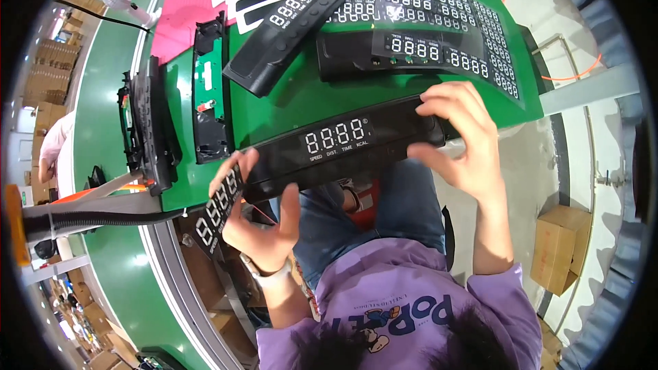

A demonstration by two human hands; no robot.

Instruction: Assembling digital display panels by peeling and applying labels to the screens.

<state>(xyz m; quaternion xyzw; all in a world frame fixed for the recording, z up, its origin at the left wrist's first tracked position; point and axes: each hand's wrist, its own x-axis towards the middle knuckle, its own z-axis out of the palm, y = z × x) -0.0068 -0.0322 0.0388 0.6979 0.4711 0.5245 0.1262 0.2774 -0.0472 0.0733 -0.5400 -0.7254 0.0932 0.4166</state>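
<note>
A long black display housing (284, 155) with white digit shapes on its face is held between my hands, just off the near edge of the green table. My left hand (264, 234) grips its left end, and a loose dark film strip (214, 218) with printed white digits hangs at the same hand's fingers. At the other end, my right hand (471, 144) curls its fingers over the top edge with the thumb below. Another display housing (288, 31) lies slanted on the table beyond. To its right rests a black housing (346, 55) partly covered by digit film.
Sheets of digit film (439, 0) spread over the far right of the green table (267, 113). Left of my hands lie an opened housing with a green circuit board (209, 75) and stacked black housings (156, 130). A pink sheet (179, 17) and a cardboard box (561, 247) also show.
</note>
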